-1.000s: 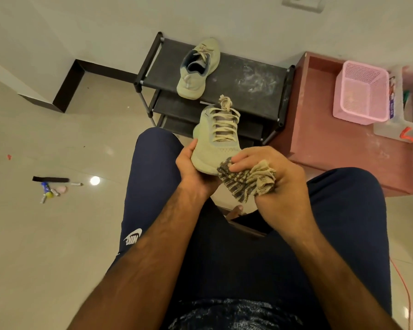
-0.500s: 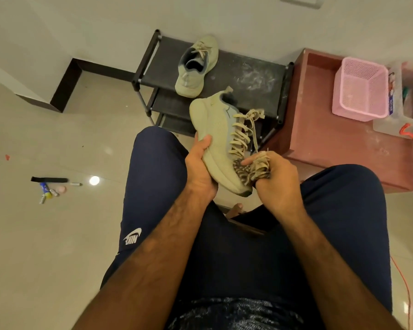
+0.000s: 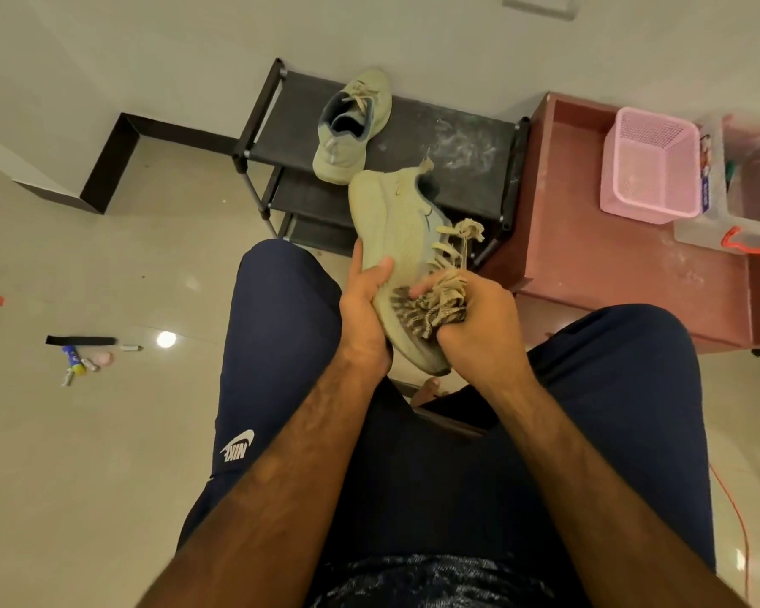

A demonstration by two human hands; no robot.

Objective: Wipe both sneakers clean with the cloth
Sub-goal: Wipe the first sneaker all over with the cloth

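A pale green sneaker (image 3: pixel 396 226) is held over my lap, turned on its side with the sole facing left and the laces to the right. My left hand (image 3: pixel 363 313) grips it from the sole side, thumb on the upper. My right hand (image 3: pixel 474 326) is closed on a bunched striped beige-and-dark cloth (image 3: pixel 435 302) and presses it against the sneaker's toe end. The second pale green sneaker (image 3: pixel 352 125) lies on top of the black shoe rack (image 3: pixel 457 138), its opening facing up.
A reddish low cabinet (image 3: pixel 589 256) stands to the right of the rack, with a pink basket (image 3: pixel 650 164) and a clear box (image 3: pixel 751 190) on it. Small items (image 3: pixel 84 353) lie on the tiled floor at left. An orange cord (image 3: pixel 733 511) runs along the floor at right.
The held sneaker has been rolled from laces-up onto its side. My right hand with the cloth has moved from the toe tip onto the side of the toe.
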